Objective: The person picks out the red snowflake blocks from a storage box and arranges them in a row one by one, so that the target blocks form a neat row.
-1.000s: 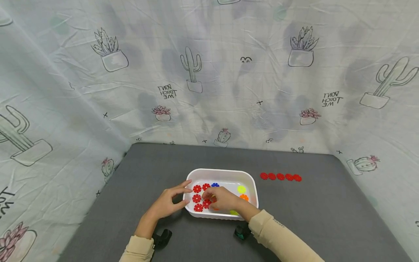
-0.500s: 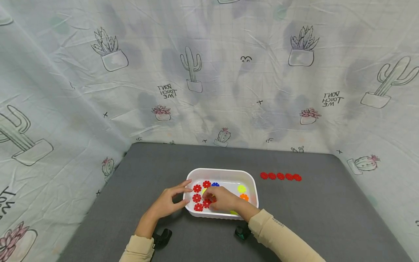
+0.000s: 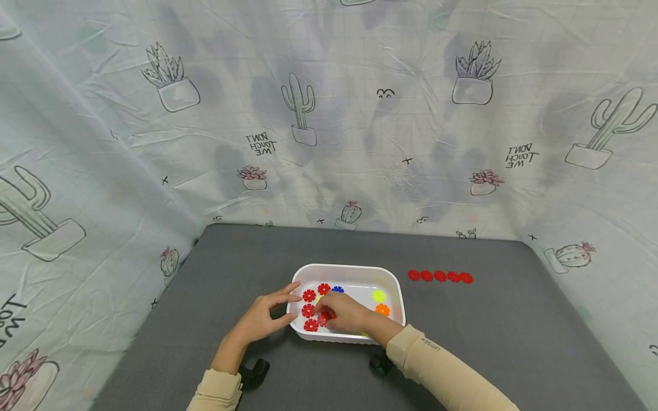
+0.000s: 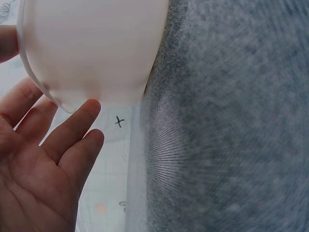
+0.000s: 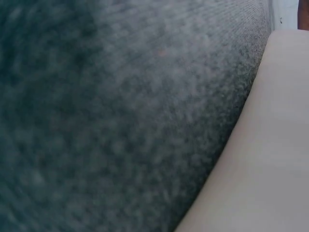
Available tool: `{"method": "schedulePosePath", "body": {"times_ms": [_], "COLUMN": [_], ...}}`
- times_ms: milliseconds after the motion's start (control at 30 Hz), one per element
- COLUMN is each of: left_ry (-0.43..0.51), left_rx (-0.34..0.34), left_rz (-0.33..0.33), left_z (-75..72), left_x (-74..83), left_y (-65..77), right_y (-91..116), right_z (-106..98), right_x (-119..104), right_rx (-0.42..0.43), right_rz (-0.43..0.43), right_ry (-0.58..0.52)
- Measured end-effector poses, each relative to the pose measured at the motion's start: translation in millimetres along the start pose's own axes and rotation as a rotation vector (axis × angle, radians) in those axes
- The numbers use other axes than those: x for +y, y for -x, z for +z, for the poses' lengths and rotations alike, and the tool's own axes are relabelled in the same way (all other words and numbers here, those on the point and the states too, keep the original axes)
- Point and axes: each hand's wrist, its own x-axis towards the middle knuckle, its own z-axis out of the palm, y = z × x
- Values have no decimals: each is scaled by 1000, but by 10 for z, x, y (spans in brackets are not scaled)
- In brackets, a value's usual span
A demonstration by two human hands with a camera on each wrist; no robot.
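A white plastic tray (image 3: 396, 285) holds several flower-shaped snap discs. Near its left end lie red discs (image 3: 308, 311), with a blue disc (image 3: 337, 289) beyond the right hand. My left hand (image 3: 262, 317) rests on the tray's left rim with fingers spread; in the left wrist view, fingers (image 4: 79, 121) lie along the outer wall. My right hand (image 3: 349, 314) reaches inside, bent fingers and thumb at a red disc (image 3: 324, 319); I cannot tell whether they pinch it. The right wrist view shows the tray's outer wall (image 5: 260, 159) but no working fingertips.
A row of several red discs (image 3: 440, 276) lies on the grey table (image 3: 488, 331) to the tray's right. Inside the tray's right part are a yellow disc (image 3: 378, 295) and an orange disc (image 3: 382, 310). A cactus-print curtain (image 3: 349, 142) hangs behind the table.
The upper red disc near the right hand has shifted slightly toward the tray's far side, and yellow shows beside it. The right fingers have shifted slightly left; the left hand has stayed put.
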Motion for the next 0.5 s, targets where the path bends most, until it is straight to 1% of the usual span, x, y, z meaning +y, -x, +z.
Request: {"method": "schedulePosePath", "body": {"times_ms": [333, 433, 500], "left_ry": [5, 7, 8], "left_rx": [-4, -2, -1], "left_rz": [-14, -17, -21], "left_z": [3, 3, 3], "left_x": [6, 13, 17], "left_y": [3, 3, 3], "right_y": [-6, -14, -17], "right_z": [-11, -2, -3], "right_x": [-18, -4, 4], "right_rx": [-2, 13, 31], "right_rz": [-32, -39, -33], "right_ry": [-19, -28, -53]}}
